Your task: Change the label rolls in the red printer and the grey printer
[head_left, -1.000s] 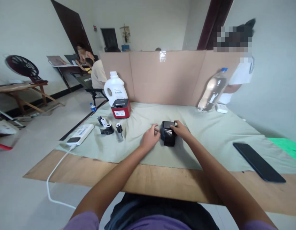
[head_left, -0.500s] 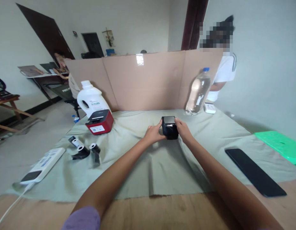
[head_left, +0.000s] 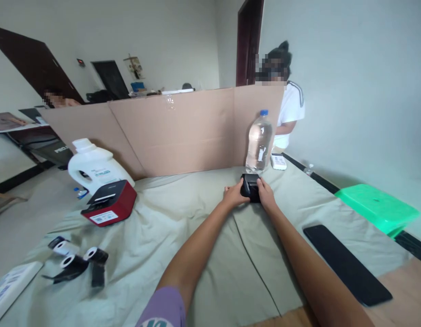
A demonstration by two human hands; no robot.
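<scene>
My left hand [head_left: 235,195] and my right hand [head_left: 266,193] are closed around the opposite sides of a small black printer-like device [head_left: 251,187]. The device is at the far part of the cloth-covered table, just in front of a large clear bottle [head_left: 259,143] with a blue cap. Whether its base rests on the cloth is unclear. Both forearms stretch out over the cloth [head_left: 210,254]. At the left, a red and black box-shaped printer [head_left: 117,204] sits before a white jug [head_left: 99,165]. Several small rolls with black tape [head_left: 74,268] lie nearer.
A cardboard panel [head_left: 183,136] stands along the back edge. A long black flat object [head_left: 347,263] lies right of my arm. At the left edge is a white power strip [head_left: 14,290]. A green stool [head_left: 377,206] and a person in a white shirt [head_left: 292,106] are beyond the table.
My hands have moved the black device farther away, towards the clear bottle, and its grey face no longer shows. The camera view has turned right.
</scene>
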